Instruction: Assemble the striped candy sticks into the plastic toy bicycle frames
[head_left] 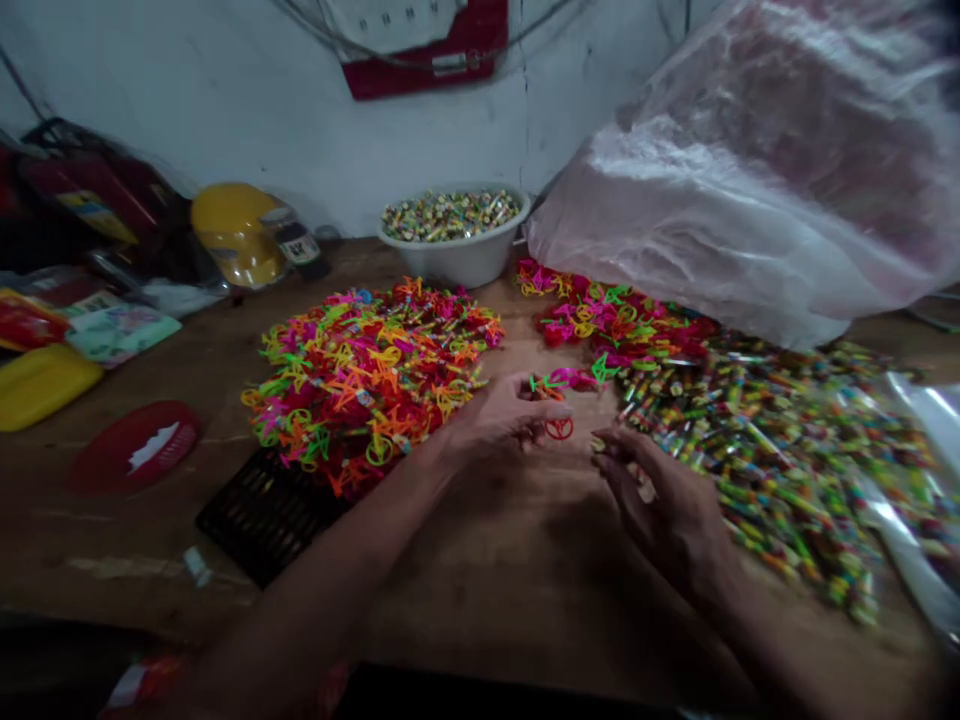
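My left hand (517, 412) is closed on a small red plastic piece with a ring-shaped end (559, 428), held over the bare wood in the middle. Just right of it, my right hand (664, 490) pinches a small pale-ended candy tube (598, 444), mostly hidden by the fingers. The two hands are a short gap apart. Beyond them lie loose green and pink plastic pieces (574, 378). To the left rises a big heap of bright plastic pieces with tubes in them (375, 370). A spread of small candy-filled tubes (787, 460) lies beside my right hand.
A grey basin (450, 262) full of tubes stands by the wall. More plastic pieces (607, 320) lie under a large clear bag (720, 200). A black slotted crate (270, 515) sits under the heap. A red dish (135, 445) and yellow helmet-like object (236, 230) are left.
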